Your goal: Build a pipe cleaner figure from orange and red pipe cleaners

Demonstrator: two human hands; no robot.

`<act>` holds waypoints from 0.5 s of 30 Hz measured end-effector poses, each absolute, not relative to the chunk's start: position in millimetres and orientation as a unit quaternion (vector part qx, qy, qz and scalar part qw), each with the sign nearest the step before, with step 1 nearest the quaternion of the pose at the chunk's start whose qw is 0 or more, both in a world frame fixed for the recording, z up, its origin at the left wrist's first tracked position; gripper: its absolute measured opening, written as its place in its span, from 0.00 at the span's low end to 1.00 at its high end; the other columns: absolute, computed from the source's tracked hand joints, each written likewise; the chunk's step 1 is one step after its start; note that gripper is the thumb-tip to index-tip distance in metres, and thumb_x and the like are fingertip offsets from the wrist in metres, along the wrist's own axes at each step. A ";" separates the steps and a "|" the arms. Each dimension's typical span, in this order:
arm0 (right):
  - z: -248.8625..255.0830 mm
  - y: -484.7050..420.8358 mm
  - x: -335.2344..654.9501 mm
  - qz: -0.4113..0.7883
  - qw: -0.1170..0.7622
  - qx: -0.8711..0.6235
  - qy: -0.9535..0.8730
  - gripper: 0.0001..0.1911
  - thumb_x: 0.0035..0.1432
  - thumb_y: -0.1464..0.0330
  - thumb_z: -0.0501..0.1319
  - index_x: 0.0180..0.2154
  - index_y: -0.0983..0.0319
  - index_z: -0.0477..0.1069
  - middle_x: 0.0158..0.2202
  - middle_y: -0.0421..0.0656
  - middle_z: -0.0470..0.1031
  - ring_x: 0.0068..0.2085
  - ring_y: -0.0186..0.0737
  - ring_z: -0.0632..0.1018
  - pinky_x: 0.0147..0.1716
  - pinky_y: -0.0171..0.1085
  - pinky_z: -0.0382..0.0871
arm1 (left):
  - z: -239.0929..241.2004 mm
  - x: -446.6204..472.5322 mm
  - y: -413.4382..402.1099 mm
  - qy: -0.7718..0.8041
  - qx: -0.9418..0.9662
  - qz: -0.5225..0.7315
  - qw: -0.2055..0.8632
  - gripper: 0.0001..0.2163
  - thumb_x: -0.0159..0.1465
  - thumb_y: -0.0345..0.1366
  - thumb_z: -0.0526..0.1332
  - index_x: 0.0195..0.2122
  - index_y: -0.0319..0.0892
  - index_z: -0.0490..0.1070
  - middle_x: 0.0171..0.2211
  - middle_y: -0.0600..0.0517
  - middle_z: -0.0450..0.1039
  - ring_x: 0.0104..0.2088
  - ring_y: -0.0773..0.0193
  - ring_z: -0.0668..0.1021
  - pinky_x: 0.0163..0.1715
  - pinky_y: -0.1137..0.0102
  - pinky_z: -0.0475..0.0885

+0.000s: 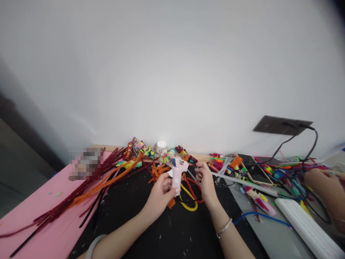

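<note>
My left hand (163,192) is wrapped round the handle of a pale pink glue gun (177,178), held upright above the black mat (167,230). To its right, my right hand (206,181) has its fingers pinched on a long, whitish translucent glue stick (242,184). A short end shows left of the fingers; the rest stretches right. Behind and below the glue gun are a yellow bent pipe cleaner (192,208), a red one and orange pieces (159,172).
Dark red pipe cleaners (64,196) cross the pink board (24,205) at left. A paper cup (161,147) stands by the wall. At right are a phone (257,171), a white power strip (307,226), black cables (315,144) and another person's hand (322,185).
</note>
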State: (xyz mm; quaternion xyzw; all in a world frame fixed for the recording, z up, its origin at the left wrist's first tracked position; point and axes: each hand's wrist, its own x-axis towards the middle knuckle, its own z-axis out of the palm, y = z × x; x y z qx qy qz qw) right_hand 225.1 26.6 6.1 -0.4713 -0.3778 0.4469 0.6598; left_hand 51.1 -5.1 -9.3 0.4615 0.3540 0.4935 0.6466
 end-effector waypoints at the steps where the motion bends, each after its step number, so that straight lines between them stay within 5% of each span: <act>1: 7.0 26.2 224.7 0.442 0.666 -0.470 -0.374 0.07 0.47 0.68 0.58 0.26 0.58 0.58 0.19 0.29 0.52 0.18 0.28 0.49 0.17 0.30 0.41 | -9.0 50.9 -5.0 0.351 0.456 0.494 0.652 0.26 0.50 0.38 0.71 0.47 0.40 0.64 0.33 0.49 0.77 0.33 0.60 0.79 0.35 0.67 0.73; 15: 11.6 15.2 213.1 0.467 0.687 -0.382 -0.404 0.10 0.52 0.61 0.67 0.30 0.62 0.75 0.23 0.38 0.69 0.23 0.33 0.67 0.22 0.32 0.63 | -4.0 47.3 -5.5 0.376 0.396 0.489 0.680 0.31 0.44 0.44 0.75 0.45 0.41 0.64 0.36 0.48 0.78 0.34 0.58 0.80 0.30 0.70 0.73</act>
